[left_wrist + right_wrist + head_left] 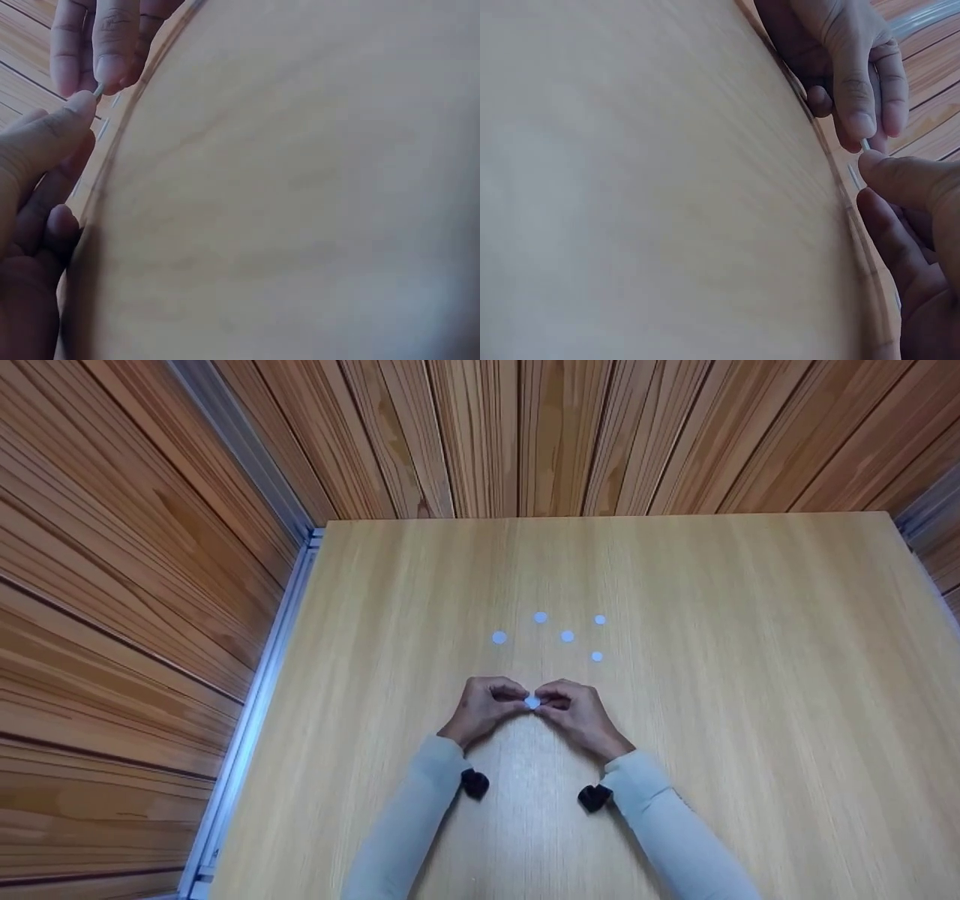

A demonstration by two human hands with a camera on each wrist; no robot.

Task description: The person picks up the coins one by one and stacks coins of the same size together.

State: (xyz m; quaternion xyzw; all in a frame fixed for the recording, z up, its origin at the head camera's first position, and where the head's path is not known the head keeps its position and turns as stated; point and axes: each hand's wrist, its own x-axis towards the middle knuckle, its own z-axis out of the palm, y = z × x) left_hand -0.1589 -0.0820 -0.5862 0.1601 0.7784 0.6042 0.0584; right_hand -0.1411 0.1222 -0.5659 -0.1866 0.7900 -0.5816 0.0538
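A small, thin white disc (pixel 532 702) is between the two hands, low over the table, and both pinch it by its edges. My left hand (pixel 487 709) grips its left side between thumb and fingertips. From the other side, my right hand (pixel 581 716) holds it the same way. Seen edge-on in the left wrist view, the disc (pixel 99 90) is a narrow sliver between the thumb tips. The right wrist view also has only the thin edge of the disc (pixel 865 145) showing, the rest hidden by fingers.
Several similar white discs lie spread out flat beyond the hands, among them a left one (pixel 499 637) and a near right one (pixel 597 657). They rest on a wood-grain table (pixel 750 697). Plank walls (pixel 562 435) and a metal rail (pixel 255 712) border it.
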